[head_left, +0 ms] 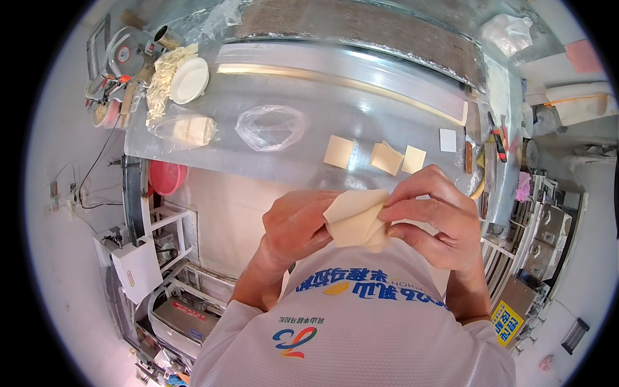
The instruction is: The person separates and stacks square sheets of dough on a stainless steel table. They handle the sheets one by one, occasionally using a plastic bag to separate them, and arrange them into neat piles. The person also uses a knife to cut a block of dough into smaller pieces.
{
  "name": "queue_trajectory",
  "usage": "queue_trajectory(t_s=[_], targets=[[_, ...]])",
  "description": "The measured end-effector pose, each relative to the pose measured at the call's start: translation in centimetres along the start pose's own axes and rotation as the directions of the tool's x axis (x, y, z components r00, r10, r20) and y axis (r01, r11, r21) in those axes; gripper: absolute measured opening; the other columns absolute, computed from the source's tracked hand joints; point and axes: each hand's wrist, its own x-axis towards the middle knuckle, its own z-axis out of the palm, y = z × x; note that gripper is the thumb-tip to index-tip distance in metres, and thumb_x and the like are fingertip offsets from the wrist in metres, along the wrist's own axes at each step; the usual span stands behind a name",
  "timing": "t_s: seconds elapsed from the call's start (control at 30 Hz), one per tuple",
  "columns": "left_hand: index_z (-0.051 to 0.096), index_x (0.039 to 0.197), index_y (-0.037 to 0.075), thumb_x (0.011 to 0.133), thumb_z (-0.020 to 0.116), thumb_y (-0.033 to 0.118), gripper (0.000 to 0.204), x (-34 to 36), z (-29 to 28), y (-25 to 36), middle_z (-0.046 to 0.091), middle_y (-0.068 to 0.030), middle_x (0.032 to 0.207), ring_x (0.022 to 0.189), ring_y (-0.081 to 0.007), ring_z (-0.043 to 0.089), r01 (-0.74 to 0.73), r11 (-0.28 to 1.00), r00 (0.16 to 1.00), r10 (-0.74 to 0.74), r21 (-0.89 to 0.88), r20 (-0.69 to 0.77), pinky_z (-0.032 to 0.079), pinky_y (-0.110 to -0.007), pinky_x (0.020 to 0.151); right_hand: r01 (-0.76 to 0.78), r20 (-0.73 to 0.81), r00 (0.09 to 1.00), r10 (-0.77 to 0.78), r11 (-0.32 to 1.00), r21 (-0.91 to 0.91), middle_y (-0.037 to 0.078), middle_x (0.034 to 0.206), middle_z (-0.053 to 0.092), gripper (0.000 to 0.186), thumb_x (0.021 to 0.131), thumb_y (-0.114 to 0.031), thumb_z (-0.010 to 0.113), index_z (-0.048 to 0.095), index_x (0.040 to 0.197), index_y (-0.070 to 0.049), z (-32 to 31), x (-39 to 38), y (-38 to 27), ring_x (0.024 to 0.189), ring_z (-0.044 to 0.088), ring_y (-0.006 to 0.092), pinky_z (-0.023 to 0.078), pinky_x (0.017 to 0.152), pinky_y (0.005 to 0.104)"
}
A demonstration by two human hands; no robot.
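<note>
In front of my chest, my left hand (295, 222) grips a small stack of thin, pale dough wrappers (354, 222). Their corners fan out and one edge folds over. My right hand (438, 219) pinches the right side of the same stack between thumb and fingers. Just beyond my hands, on the metal table (245, 164), lie a square dough wrapper (338, 151), a small overlapping pile of wrappers (387, 158) and another square (413, 159). To the right of them is a white square piece (447, 140).
An open clear plastic bag (271, 127) lies left of centre. Beside it, another bag holds a pale block (192, 131). Dough scraps (161, 84) and a white bowl (189, 80) stand farther left. A long ruler-like strip (342, 79) crosses the back. Red-handled tools (499, 143) lie right.
</note>
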Motion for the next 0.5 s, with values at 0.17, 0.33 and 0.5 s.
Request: queue_trajectory(t_s=[0.17, 0.33, 0.5], targets=[[0.079, 0.101, 0.0, 0.074, 0.09, 0.001, 0.029, -0.2, 0.0, 0.1, 0.08, -0.0112, 0.089, 0.076, -0.0257, 0.078, 0.052, 0.999, 0.999, -0.052, -0.002, 0.004, 0.06, -0.03, 0.067, -0.006, 0.01, 1.0, 0.005, 0.999, 0.051, 0.009, 0.102, 0.071, 0.034, 0.073, 0.002, 0.087, 0.082, 0.106, -0.006, 0.3, -0.2, 0.8, 0.086, 0.065, 0.0235, 0.053, 0.071, 0.0331], [0.079, 0.099, 0.001, 0.075, 0.09, 0.002, 0.027, -0.5, 0.1, 0.2, 0.078, -0.0104, 0.085, 0.069, -0.0236, 0.075, 0.097, 0.995, 0.995, -0.097, -0.036, -0.005, 0.057, -0.029, 0.061, -0.049, 0.035, 0.998, 0.046, 0.995, 0.09, 0.01, 0.101, 0.071, 0.026, 0.077, 0.003, 0.084, 0.08, 0.102, -0.005, 0.2, -0.4, 1.1, 0.088, 0.065, 0.0243, 0.053, 0.074, 0.0335], [0.08, 0.099, 0.002, 0.072, 0.086, -0.001, 0.028, -0.9, 0.8, -0.2, 0.077, -0.0101, 0.083, 0.063, -0.0216, 0.07, 0.128, 0.991, 0.992, -0.128, -0.022, -0.002, 0.051, -0.029, 0.056, -0.036, -0.009, 0.999, 0.036, 0.999, -0.032, 0.012, 0.097, 0.072, 0.015, 0.08, 0.004, 0.076, 0.074, 0.094, -0.001, 0.2, 0.1, 0.3, 0.088, 0.066, 0.0273, 0.052, 0.077, 0.0359]])
